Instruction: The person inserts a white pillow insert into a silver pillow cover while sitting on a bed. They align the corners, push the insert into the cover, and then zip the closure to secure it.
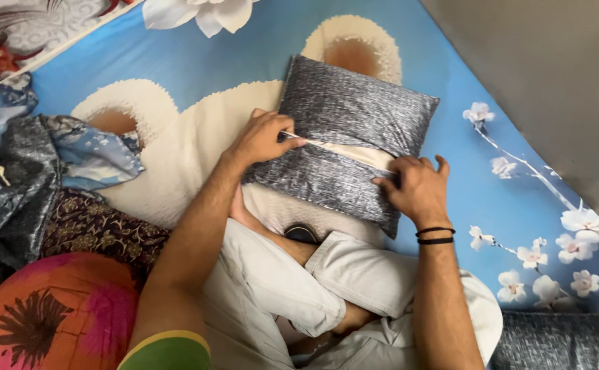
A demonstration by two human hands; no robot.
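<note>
Glossy blue floral bedsheet (196, 62) under a shimmery grey cushion (344, 109), left hand (261, 137) and right hand (416, 188) both pinching its gaping seam.

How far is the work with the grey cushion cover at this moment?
Done: the cream inner pillow sits almost fully inside the shiny grey woven cushion cover. In hand: the left hand pinches one end of the cover's opening, and the right hand presses the other end. Left: the opening between the hands is not yet shut; a cream strip shows through it.
</note>
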